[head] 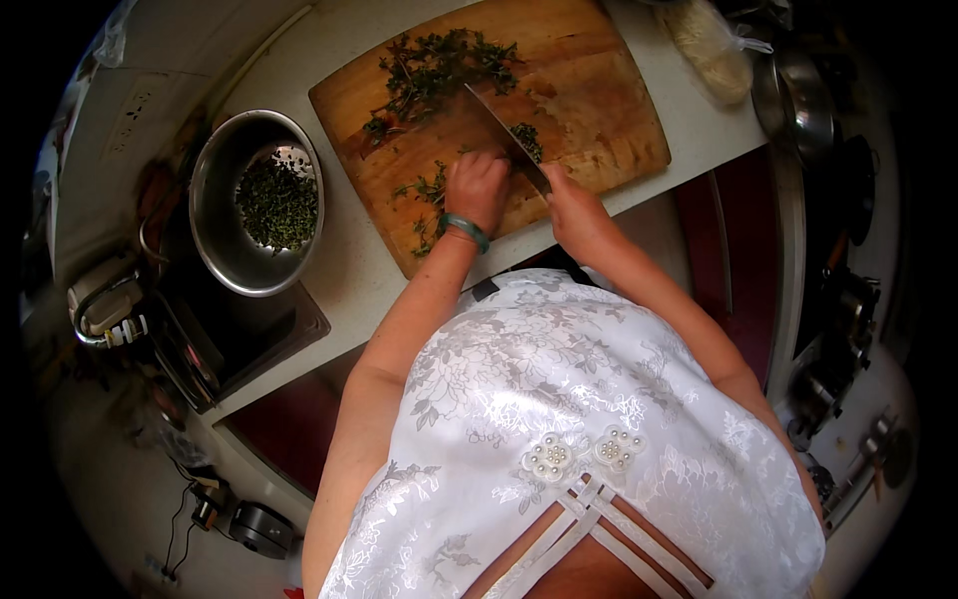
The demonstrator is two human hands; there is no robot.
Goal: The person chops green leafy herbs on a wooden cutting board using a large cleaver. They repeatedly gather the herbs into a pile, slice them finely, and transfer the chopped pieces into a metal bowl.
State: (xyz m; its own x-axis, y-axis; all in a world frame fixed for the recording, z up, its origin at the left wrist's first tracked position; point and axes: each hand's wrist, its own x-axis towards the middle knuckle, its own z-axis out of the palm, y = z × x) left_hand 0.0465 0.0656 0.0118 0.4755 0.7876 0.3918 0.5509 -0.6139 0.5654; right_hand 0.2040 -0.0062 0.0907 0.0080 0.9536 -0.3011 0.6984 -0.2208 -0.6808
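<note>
A wooden cutting board lies on the counter. My right hand grips the handle of a kitchen knife, its blade pointing up and left across the board. Just left of the blade my left hand, with a green bangle at the wrist, is curled down on the board; what lies under its fingers is hidden. Chopped greens sit right of the blade. A loose pile of leafy green stems covers the board's far part, and more stems lie left of my left hand.
Left of the board, a steel bowl holds chopped greens beside the sink. A plastic bag with pale contents and steel bowls are at the upper right. A wall socket strip is at the upper left.
</note>
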